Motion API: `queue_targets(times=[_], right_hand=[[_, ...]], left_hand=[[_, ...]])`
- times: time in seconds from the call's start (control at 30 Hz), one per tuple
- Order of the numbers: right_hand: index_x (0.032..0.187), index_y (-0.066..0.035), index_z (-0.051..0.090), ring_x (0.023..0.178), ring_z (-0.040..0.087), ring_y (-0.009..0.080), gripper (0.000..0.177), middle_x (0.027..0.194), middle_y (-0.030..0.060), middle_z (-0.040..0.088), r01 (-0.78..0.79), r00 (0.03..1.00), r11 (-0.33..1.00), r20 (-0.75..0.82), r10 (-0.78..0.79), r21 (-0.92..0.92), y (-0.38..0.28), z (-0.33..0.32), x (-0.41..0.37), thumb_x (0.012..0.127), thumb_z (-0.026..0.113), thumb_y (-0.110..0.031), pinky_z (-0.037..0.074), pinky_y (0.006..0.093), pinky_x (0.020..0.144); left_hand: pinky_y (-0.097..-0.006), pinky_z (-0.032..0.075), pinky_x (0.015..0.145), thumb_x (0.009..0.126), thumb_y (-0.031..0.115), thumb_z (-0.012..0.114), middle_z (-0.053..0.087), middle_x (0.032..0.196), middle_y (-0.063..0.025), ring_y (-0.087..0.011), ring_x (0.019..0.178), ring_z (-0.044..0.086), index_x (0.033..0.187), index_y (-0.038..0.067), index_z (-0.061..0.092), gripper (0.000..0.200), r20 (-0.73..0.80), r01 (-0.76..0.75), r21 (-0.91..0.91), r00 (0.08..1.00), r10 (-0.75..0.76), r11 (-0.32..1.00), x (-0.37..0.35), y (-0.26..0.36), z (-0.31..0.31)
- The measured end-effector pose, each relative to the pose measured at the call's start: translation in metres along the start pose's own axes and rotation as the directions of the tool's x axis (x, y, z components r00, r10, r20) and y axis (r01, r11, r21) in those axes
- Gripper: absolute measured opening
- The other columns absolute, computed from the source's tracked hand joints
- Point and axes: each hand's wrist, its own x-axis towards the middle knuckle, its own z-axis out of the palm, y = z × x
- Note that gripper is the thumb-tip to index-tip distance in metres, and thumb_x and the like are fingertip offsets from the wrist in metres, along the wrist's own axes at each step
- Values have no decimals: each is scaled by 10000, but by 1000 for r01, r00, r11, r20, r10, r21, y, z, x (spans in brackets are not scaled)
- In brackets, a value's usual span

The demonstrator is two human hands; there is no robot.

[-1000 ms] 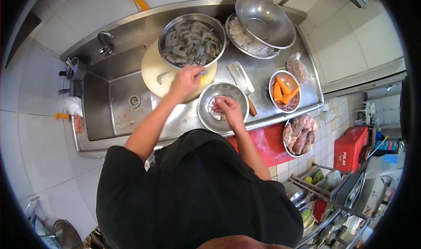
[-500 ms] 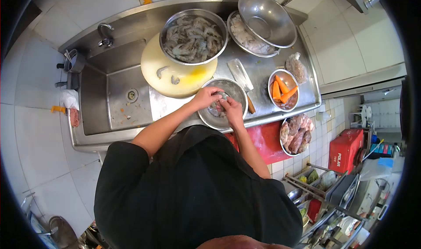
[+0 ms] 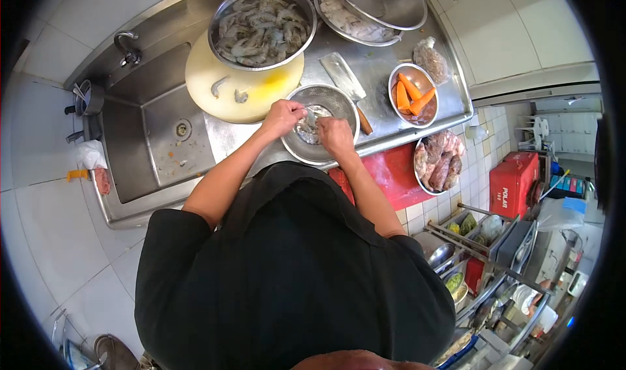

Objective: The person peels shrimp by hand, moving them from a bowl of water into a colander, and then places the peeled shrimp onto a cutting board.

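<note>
Over a metal strainer bowl (image 3: 347, 106) at the sink counter's front edge, my left hand (image 3: 285, 117) pinches a small grey shrimp (image 3: 313, 112). My right hand (image 3: 336, 137) is closed at the shrimp's other side, fingertips pressed together; its grip there is partly hidden. Pale pieces (image 3: 306, 134), apparently shrimp or shell, lie in the bowl beneath. Two more shrimp (image 3: 241, 97) rest on the round cutting board (image 3: 202, 76) to the left. A big steel bowl of raw shrimp (image 3: 264, 31) stands on the board's far part.
A cleaver (image 3: 342, 76) lies behind the strainer. Carrots (image 3: 415, 97) sit in a bowl at right, beside a tied plastic bag (image 3: 430, 60). Steel bowls (image 3: 381, 1) are stacked at the back. A meat-filled bowl (image 3: 440, 161) is below right. The sink (image 3: 156, 135) is left.
The whole view has shifted as my head moved. My hands have drawn slightly apart over the strainer, and the right hand has turned more palm-down.
</note>
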Motion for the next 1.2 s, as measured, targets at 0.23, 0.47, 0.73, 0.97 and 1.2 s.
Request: queue_targets(times=[0.23,0.47,0.73,0.97,1.2], right_hand=[[1082,12,706,889,708,336,335,990,221,705,-103,971,911,-159,180,400,-17,-12,5,811,738,-182,557,400,802],[949,6,723,753,700,319,191,884,191,706,144,969,945,-237,-74,294,-25,-8,14,797,696,-106,557,383,705],[944,14,723,720,703,295,195,821,201,701,-152,964,827,-104,246,542,-32,-10,13,805,670,-112,548,362,670],[990,17,724,706,709,232,229,795,196,704,78,973,913,-228,17,401,-35,-9,13,816,673,-123,549,346,666],[933,66,713,673,711,230,205,760,167,707,-168,960,728,-59,275,664,-33,-10,15,832,664,-105,559,327,620]], left_hand=[[-251,495,610,898,130,670,696,766,-40,-93,632,606,971,-46,722,197,-5,88,-243,996,-92,966,3,-8,-1],[-255,501,614,898,114,655,688,760,-40,-99,634,610,963,-46,721,185,40,96,-171,995,-91,981,-5,8,4],[-257,501,614,889,85,644,682,751,-48,-103,626,601,970,-77,706,191,-2,112,-441,992,-126,891,-15,10,6],[-246,500,596,879,63,649,685,737,-55,-110,619,606,946,-78,717,170,-29,94,-317,994,-108,944,-13,15,4],[-245,510,634,895,63,650,693,777,-70,-113,654,622,986,-71,715,175,-7,69,-435,997,-80,898,-14,7,6]])
